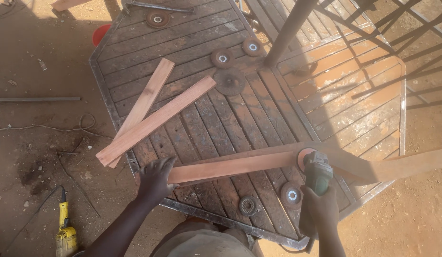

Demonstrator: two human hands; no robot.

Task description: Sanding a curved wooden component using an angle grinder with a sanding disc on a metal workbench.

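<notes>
The left hand (155, 179) lies flat, fingers spread, on the near end of a long reddish wooden board (230, 166), pressing it down against the slatted metal table (192, 128) close to the table's near edge. The board runs from the hand across the table toward its right edge, where it passes out past the frame. The right hand (320, 205) is wrapped tight around the body of a green angle grinder (317, 172), fingers closed about the tool. The grinder's round disc (304, 158) sits against the board's top face, roughly midway along the near edge of the table.

Two more wooden boards (149, 114) lie crossed near the table's left edge, their lower ends jutting out over the frame. Several worn grinding discs (229, 81) lie scattered on the slats: three near the table's middle by a dark metal post (287, 33), one toward the far edge, and two near the near edge just beside the grinder hand. On the dirt floor off the table's left corner lies a yellow power tool (65, 233) with its cord trailing away. A metal railing frame (373, 43) stands beyond the right side
</notes>
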